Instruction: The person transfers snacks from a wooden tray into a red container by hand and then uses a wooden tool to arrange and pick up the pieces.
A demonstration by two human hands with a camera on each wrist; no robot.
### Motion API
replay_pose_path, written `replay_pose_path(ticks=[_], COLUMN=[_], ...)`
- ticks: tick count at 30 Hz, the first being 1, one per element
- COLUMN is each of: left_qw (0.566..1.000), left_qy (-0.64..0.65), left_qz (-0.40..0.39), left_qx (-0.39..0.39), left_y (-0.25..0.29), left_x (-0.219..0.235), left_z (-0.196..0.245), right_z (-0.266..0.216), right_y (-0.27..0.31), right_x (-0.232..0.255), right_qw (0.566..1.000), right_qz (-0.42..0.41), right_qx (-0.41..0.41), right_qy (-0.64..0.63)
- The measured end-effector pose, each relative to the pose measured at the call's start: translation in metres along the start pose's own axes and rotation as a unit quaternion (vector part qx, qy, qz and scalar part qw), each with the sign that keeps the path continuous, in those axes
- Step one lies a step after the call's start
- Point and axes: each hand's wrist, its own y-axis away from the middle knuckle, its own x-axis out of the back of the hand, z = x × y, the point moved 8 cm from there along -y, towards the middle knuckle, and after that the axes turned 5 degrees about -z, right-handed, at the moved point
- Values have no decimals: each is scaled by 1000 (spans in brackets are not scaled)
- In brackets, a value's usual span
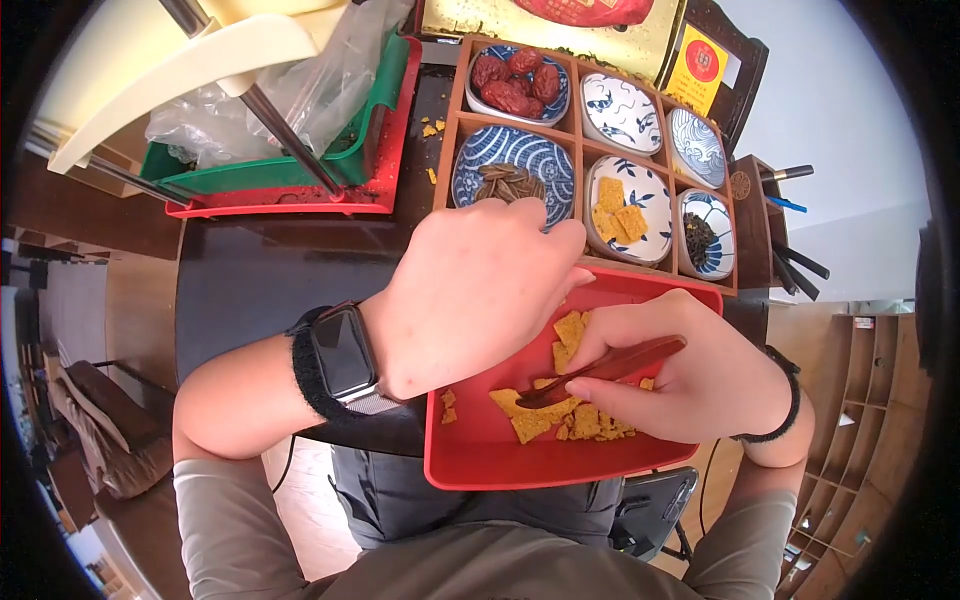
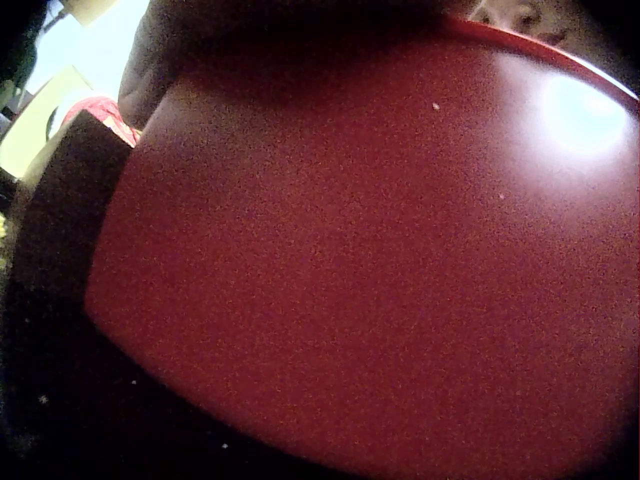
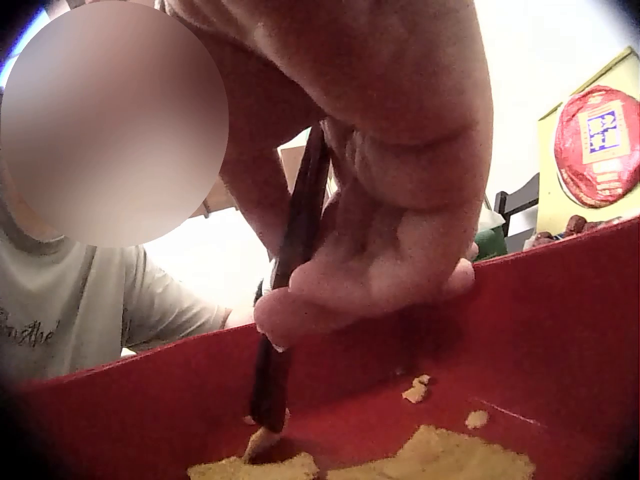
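My right hand [image 1: 690,370] pinches reddish-brown wooden tweezers [image 1: 630,362] over the red tray [image 1: 500,465]. Their tips touch a flat yellow piece [image 1: 530,420] in the tray; the right wrist view shows a small yellow bit [image 3: 263,442] at the tips of the tweezers [image 3: 300,230]. Other yellow pieces [image 1: 570,333] and crumbs [image 1: 600,425] lie around it. My left hand [image 1: 480,290] grips the tray's far left rim with curled fingers, its fingertips mostly hidden. The tray's smooth red surface [image 2: 360,250] fills most of the left wrist view.
Beyond the tray, a wooden compartment box [image 1: 590,130] holds patterned bowls with red dates [image 1: 515,82], seeds [image 1: 510,184], yellow pieces [image 1: 620,215] and dark leaves [image 1: 697,240]. At the left stands a green and red container [image 1: 290,185] with plastic bags; at the right, a pen holder [image 1: 757,215].
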Motion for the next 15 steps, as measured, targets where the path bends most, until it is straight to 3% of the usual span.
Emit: replay_pose_path(ticks=[2,5,8,12,15], left_qw=[1000,1000,1000,1000,1000], left_qy=[0,5,-1,-3,-5], left_qz=[0,7,2,-6,-5], left_qx=[2,0,1,3,4], left_y=[0,0,-1,-1,-1], left_x=[0,1,0,-1,0], left_z=[0,0,1,1,1], right_z=[-1,-6,-12,3,20], right_y=[1,12,28,55,75], right_x=[1,7,24,44,63], right_qw=[1000,996,990,955,930], right_qz=[6,42,113,249,306], right_qx=[-6,79,82,33,102], right_qy=[-14,6,19,-157,-178])
